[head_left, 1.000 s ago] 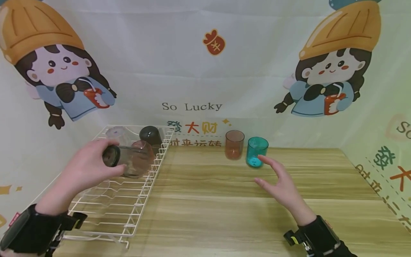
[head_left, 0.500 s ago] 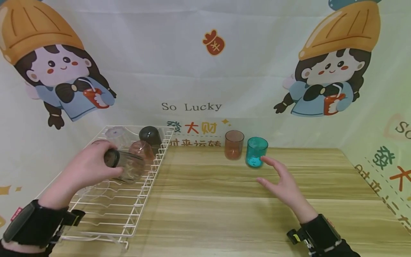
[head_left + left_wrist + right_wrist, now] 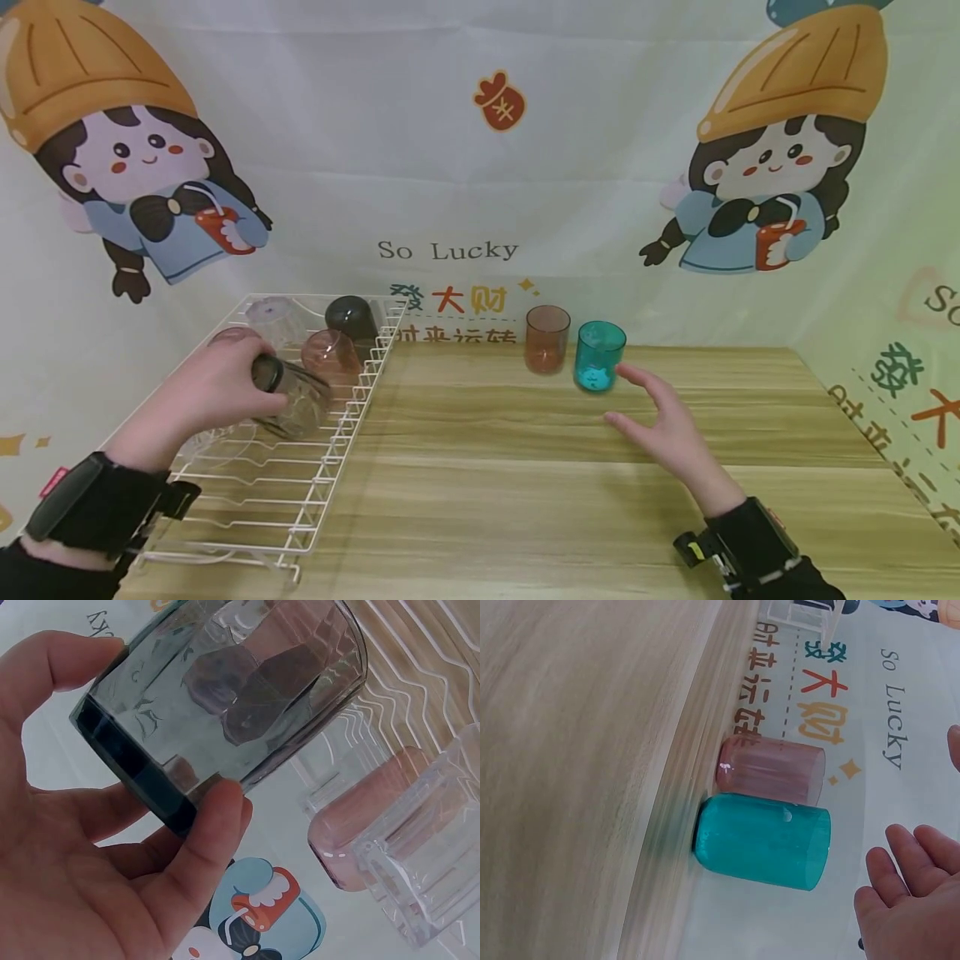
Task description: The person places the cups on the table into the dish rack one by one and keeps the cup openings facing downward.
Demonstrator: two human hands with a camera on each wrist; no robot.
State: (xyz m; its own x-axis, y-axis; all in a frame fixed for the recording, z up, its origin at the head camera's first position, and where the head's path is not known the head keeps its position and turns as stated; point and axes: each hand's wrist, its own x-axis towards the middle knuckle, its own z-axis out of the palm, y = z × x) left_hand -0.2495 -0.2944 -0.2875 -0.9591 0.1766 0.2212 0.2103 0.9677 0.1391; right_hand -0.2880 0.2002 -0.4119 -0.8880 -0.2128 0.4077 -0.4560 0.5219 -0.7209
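My left hand grips a smoky grey drinking glass by its thick dark base, thumb on one side and fingers on the other. The glass lies tilted over the white wire rack, its mouth pointing right and downward in the head view. Faceted walls of the grey glass show in the left wrist view; whether it touches the rack I cannot tell. My right hand is held with thumb and fingers apart, just right of an upright teal glass, holding nothing. A pink glass stands beside the teal one.
Upside-down glasses sit in the rack: a dark one, a pink one and a clear one at the back. Another pink glass and a clear glass are partly hidden by my left hand. A printed cloth hangs behind the wooden table.
The left hand has shifted slightly to the right, and the grey glass's mouth has swung down and toward me over the rack. My right hand has drifted slightly right.
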